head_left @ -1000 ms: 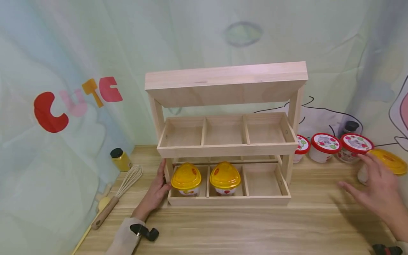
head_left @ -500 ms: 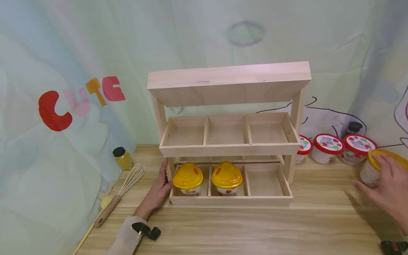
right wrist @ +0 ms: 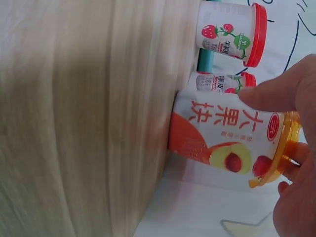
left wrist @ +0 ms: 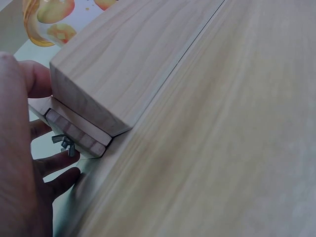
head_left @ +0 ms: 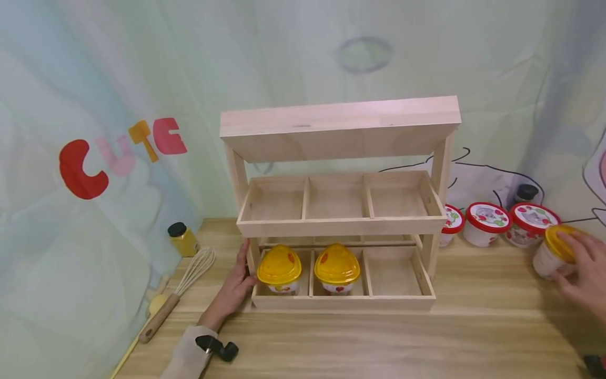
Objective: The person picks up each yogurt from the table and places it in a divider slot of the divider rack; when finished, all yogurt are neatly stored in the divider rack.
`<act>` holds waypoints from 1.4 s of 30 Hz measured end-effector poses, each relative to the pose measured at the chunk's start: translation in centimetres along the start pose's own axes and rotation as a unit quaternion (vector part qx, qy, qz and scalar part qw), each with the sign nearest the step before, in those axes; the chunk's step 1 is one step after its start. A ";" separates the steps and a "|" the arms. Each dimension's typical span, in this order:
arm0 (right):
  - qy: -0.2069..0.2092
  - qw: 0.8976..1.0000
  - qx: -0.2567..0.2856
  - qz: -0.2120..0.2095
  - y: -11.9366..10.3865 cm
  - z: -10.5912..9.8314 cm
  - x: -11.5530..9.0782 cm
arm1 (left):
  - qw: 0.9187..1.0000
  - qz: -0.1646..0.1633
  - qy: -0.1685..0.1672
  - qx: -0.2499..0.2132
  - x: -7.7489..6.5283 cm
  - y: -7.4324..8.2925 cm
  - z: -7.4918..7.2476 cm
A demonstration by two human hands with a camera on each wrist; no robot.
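Observation:
On the table's left part, my left hand (head_left: 230, 293) holds the left end of a two-tier wooden display rack (head_left: 341, 227). In the left wrist view its thumb presses the lower tray's corner, with the other fingers beside the post and a wing nut (left wrist: 65, 143). At the far right, my right hand (head_left: 587, 273) grips a yogurt cup with a yellow lid (head_left: 551, 258). Its thumb lies along the printed wall and its fingers curl at the lid. Two more yellow-lidded cups, one left (head_left: 280, 269) and one middle (head_left: 337, 268), occupy the lower tray's compartments.
Several red-lidded cups (head_left: 487, 223) stand at the back right, with a black-capped bottle (head_left: 525, 193) behind them. A whisk (head_left: 182, 287) and a yellow jar with a black cap (head_left: 183, 240) are left of the rack. A printed curtain (head_left: 303, 58) hangs behind.
My right hand has moved right and closed its thumb and fingers on the yellow-lidded yogurt cup. The left hand stays at the rack's end.

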State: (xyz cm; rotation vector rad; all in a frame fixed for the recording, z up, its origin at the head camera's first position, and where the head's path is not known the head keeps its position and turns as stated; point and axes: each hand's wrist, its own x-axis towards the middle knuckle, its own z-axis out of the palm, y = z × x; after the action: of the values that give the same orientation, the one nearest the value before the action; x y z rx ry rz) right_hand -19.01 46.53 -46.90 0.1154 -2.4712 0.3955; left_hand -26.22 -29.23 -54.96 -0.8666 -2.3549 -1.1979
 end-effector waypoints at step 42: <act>0.012 0.999 0.001 0.049 -0.9 0.3 -0.1 | 1.000 -0.003 -0.013 -0.001 -0.2 -0.9 0.1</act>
State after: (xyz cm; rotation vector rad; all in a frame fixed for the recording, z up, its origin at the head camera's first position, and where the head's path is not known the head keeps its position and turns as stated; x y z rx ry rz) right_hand -18.91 45.62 -46.96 -0.0090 -2.4602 0.4374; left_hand -26.63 -29.61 -55.66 -0.8819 -2.3777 -1.1993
